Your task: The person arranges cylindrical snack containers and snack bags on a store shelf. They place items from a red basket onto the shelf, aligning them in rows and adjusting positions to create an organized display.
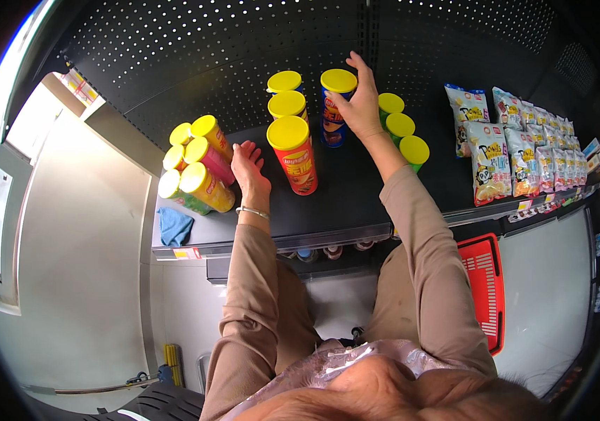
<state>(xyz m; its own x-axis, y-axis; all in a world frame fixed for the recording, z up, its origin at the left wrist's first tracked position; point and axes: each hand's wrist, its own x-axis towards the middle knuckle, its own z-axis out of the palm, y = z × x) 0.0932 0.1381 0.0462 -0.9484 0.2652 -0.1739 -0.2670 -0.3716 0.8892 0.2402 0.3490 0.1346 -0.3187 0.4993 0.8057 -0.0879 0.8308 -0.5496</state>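
Observation:
My right hand is at the right side of a blue Lay's chip canister with a yellow lid, thumb by the lid's lower edge and fingers raised beyond it; whether it grips is unclear. My left hand, palm up with fingers apart, holds nothing. It is between a red Lay's canister, front of a short row, and a group of yellow-lidded canisters at the left. Green canisters stand in a row beside my right wrist. All the canisters are upright on the black shelf.
A blue cloth lies at the shelf's left front corner. Bags of snacks stand in rows at the right. A perforated black panel backs the shelf. Below, a red plastic basket is right of my legs; bottles sit on a lower shelf.

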